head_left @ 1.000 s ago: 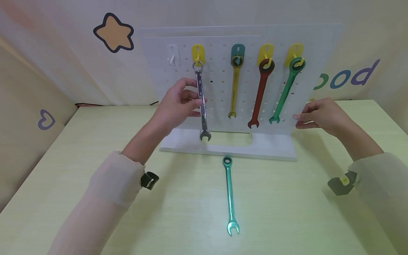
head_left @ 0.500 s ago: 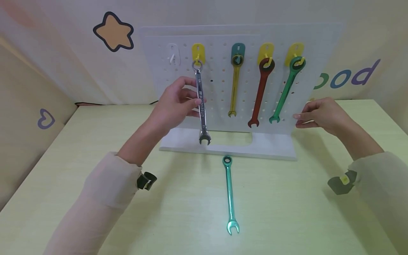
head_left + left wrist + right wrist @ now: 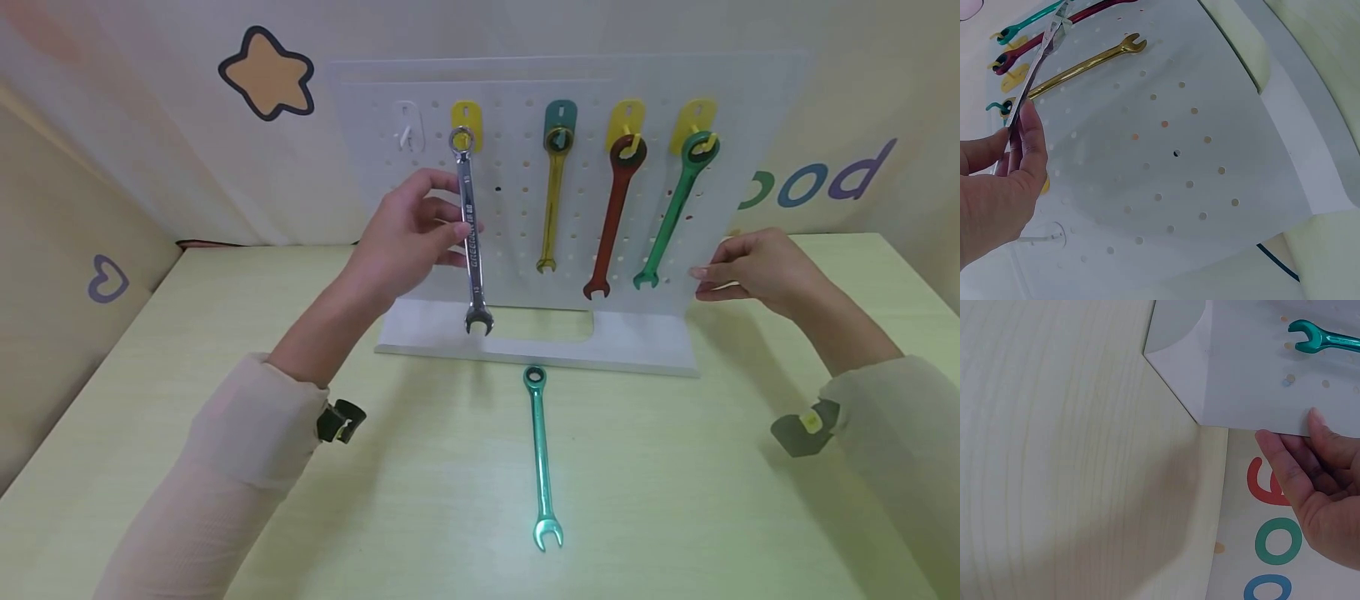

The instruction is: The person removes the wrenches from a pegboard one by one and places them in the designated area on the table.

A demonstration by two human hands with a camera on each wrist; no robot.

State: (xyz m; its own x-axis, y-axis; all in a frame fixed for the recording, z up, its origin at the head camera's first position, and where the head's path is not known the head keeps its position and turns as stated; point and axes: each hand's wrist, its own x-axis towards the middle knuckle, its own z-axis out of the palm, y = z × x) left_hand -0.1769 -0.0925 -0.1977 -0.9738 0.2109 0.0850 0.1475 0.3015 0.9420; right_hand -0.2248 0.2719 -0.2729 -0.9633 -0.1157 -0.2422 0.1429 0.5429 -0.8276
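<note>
Left grip (image 3: 411, 235) pinches a silver wrench (image 3: 472, 252) (right grip (image 3: 761, 271) the pegboard (image 3: 512, 242)) beside a hanging gold wrench (image 3: 553, 200).

The silver wrench (image 3: 472, 242) partly hides my left fingers (image 3: 438, 179) and the yellow hook (image 3: 473, 115) behind its ring; ring engagement cannot be determined. Shank lettering is too small to read fully. The right wrist view cuts off my right hand (image 3: 1324, 500) and the green wrench (image 3: 1316, 340).
</note>
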